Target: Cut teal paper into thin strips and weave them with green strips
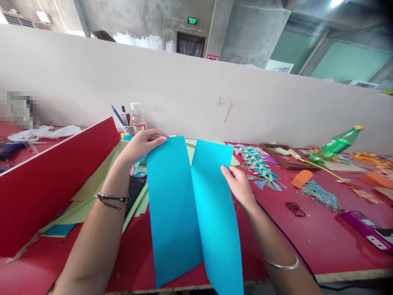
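Bright blue paper [173, 205] hangs upright in front of me in two long panels, parted at the top in a narrow V. Whether the panels are joined lower down I cannot tell. My left hand [144, 143] pinches the top edge of the left panel, thumb towards me. The right panel [215, 205] curves forward, its outer edge held between the thumb and fingers of my right hand [238, 182]. Behind the paper, pale green sheets [139, 205] and a black flat item [133, 194] lie on the red table [291, 241].
A low red divider [61, 180] stands at left. Further back are a pen cup [127, 130] and a clear bottle [138, 119]. At right lie woven paper strips [259, 164], a tilted green bottle [337, 145], thread bundles [321, 194], a purple device [367, 229] and a black cable [285, 237].
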A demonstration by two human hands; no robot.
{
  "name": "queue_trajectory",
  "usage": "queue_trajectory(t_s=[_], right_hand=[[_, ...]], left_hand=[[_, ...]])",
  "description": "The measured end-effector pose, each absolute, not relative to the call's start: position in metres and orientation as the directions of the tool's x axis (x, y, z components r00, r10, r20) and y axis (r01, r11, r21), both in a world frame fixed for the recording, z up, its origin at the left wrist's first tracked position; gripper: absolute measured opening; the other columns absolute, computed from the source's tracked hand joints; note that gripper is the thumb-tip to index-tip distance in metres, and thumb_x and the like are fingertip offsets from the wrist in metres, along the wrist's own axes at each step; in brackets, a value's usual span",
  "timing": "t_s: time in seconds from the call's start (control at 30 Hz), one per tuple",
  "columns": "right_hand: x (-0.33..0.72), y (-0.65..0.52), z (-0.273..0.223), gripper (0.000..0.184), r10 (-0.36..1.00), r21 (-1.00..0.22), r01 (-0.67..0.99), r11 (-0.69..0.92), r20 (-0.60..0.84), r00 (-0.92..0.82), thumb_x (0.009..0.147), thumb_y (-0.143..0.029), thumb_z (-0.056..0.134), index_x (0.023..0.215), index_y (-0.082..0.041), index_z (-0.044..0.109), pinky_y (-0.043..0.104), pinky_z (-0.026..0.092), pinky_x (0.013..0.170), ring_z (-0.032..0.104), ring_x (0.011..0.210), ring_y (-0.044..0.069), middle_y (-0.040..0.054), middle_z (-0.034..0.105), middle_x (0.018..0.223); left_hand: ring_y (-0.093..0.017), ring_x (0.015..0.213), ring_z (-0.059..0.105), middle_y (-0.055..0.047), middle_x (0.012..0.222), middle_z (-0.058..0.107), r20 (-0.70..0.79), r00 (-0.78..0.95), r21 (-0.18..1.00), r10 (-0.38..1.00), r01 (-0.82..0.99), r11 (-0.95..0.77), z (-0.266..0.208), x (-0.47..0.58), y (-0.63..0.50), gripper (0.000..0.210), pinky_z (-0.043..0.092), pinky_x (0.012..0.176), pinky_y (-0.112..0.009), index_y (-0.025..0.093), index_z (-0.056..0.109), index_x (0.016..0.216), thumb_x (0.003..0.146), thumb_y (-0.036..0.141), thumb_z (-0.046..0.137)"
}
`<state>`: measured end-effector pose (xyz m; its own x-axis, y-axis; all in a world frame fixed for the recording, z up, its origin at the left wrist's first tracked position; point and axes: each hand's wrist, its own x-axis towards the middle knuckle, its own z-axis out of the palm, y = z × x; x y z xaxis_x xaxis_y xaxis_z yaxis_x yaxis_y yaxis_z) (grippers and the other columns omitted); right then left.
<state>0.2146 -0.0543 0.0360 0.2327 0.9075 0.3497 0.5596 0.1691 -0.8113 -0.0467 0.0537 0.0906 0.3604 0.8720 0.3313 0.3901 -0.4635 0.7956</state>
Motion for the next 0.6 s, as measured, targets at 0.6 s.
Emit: queue_trajectory(t_s=[0.6], right_hand=[[0.215,-0.061,0.038,0.024,0.993,-0.949,0.314,-0.037,0.000,0.118,0.068,-0.045,0.051,0.075,-0.022,0.056,0.027,0.038,0.063,0.052,0.070,0.017,-0.0019,0.058,0.070]], left_hand=[[-0.022,0.062,0.060,-0.004,0.069,0.066,0.090,0.065,0.849,0.994,0.517,-0.111,0.054,-0.027,-0.014,0.040,0.045,0.050,-0.027,0.014,0.060,0.071,0.066,0.053,0.051]])
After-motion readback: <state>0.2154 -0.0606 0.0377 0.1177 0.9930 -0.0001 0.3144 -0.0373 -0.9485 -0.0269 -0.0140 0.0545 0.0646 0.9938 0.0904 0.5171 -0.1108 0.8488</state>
